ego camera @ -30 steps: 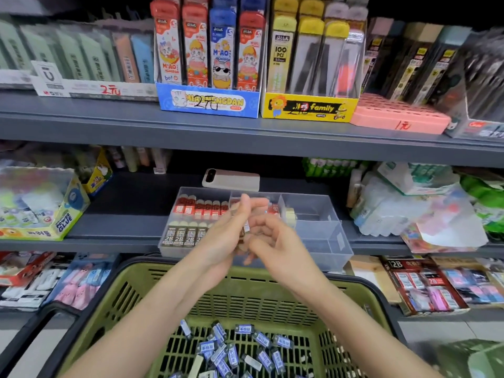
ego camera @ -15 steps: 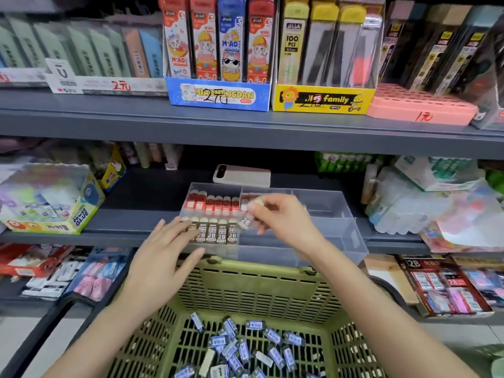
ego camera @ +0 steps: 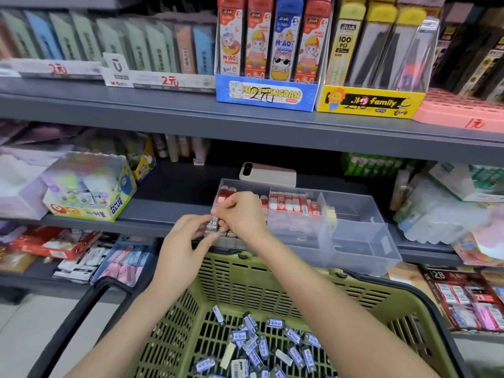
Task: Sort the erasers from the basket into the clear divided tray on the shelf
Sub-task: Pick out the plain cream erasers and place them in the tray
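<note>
**A:** What is surrounding the person?

**B:** They are facing grey metal store shelves (ego camera: 169, 115) crowded with stationery. A blue display box (ego camera: 266, 95) and a yellow display box (ego camera: 368, 100) are sitting side by side on the upper shelf. On the middle shelf a glue box (ego camera: 90, 192) is sitting to the left, and a phone (ego camera: 268, 174) is lying flat just behind a clear divided tray (ego camera: 362, 241).

**A:** And the tray itself?

**B:** It is sitting at the shelf's front edge. Red erasers (ego camera: 291, 204) are standing in rows in its back compartments, while the compartments on the right are showing only bare plastic. A green basket (ego camera: 272, 282) is sitting just below it, with blue-labelled erasers (ego camera: 261, 345) lying loose across its floor.

**A:** What are the hands doing?

**B:** Both are meeting over the tray's front left compartment. The right hand (ego camera: 240, 214) is curling its fingers down and pinching the top of a dark eraser marked 2B (ego camera: 212, 224). The left hand (ego camera: 182, 246) is gripping the same eraser lower down, between thumb and fingertips. The eraser is standing upright at the near left corner, just above a row of similar dark ones.
</note>
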A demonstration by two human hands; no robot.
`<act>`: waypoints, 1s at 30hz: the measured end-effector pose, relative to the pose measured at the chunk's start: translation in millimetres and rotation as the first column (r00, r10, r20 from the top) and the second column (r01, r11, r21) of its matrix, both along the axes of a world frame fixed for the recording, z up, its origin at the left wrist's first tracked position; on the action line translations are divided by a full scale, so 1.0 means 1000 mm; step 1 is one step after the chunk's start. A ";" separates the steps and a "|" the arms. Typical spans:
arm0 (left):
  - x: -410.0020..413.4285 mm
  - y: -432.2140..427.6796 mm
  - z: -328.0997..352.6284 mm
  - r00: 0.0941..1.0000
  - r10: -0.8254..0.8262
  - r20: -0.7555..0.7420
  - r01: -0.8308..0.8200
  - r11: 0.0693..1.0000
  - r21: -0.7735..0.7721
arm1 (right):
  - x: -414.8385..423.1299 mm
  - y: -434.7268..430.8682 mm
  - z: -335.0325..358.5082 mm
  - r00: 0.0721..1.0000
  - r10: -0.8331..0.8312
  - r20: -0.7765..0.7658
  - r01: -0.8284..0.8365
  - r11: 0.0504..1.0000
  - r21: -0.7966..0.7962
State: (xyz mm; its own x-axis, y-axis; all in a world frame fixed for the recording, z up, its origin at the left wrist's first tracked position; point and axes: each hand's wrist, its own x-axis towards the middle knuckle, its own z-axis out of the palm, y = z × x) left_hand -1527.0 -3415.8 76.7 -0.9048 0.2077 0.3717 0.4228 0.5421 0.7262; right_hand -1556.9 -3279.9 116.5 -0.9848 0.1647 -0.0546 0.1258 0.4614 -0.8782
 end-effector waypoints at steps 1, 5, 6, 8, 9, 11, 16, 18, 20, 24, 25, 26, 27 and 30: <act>0.000 0.000 0.000 1.000 -0.007 -0.002 0.007 1.000 0.008 | 0.001 0.000 0.001 1.000 0.006 -0.012 -0.005 1.000 0.018; 0.006 -0.001 0.009 1.000 0.015 0.004 -0.015 1.000 0.012 | 0.015 0.006 0.011 0.992 0.012 -0.129 0.009 0.986 0.166; 0.010 -0.002 0.011 0.999 0.033 -0.024 -0.034 0.999 -0.016 | 0.023 0.012 0.013 0.984 0.010 -0.179 0.019 0.987 0.159; 0.020 -0.006 0.013 0.990 0.067 -0.124 -0.075 0.995 -0.064 | 0.049 0.029 0.014 0.966 0.009 -0.257 0.011 0.997 0.075; 0.028 -0.008 0.012 0.982 0.073 -0.173 -0.087 0.993 -0.074 | 0.066 0.039 0.012 0.961 0.002 -0.277 -0.001 1.000 0.005; 0.047 -0.008 0.005 0.975 0.048 -0.219 -0.072 0.992 -0.101 | 0.103 0.058 0.003 0.955 -0.007 -0.295 -0.029 0.993 -0.118; 0.082 0.002 -0.047 0.978 -0.200 0.050 0.203 0.891 -0.407 | 0.167 0.093 -0.079 0.999 -0.025 0.043 0.023 0.999 0.042; 0.083 0.002 -0.076 0.929 -0.155 0.336 0.313 0.812 -0.492 | 0.181 0.100 -0.120 0.964 0.000 0.267 -0.059 0.975 0.214; 0.081 0.000 -0.102 0.831 -0.074 0.551 0.396 0.774 -0.494 | 0.193 0.100 -0.152 0.918 0.036 0.395 -0.156 0.948 0.276; 0.084 -0.001 -0.140 0.706 0.005 0.708 0.464 0.752 -0.468 | 0.203 0.077 -0.184 0.880 0.122 0.460 -0.311 0.878 0.363; 0.086 0.001 -0.146 0.690 0.021 0.723 0.459 0.760 -0.460 | 0.205 0.073 -0.188 0.887 0.093 0.453 -0.303 0.857 0.418; 0.087 0.003 -0.151 0.684 0.038 0.728 0.444 0.770 -0.458 | 0.206 0.070 -0.191 0.900 0.059 0.431 -0.280 0.837 0.469; 0.087 0.005 -0.155 0.688 0.055 0.724 0.429 0.774 -0.466 | 0.207 0.069 -0.195 0.916 0.037 0.400 -0.254 0.825 0.505; 0.088 0.014 -0.160 0.688 0.094 0.719 0.449 0.723 -0.525 | 0.208 0.061 -0.203 0.938 0.144 0.314 -0.302 0.786 0.540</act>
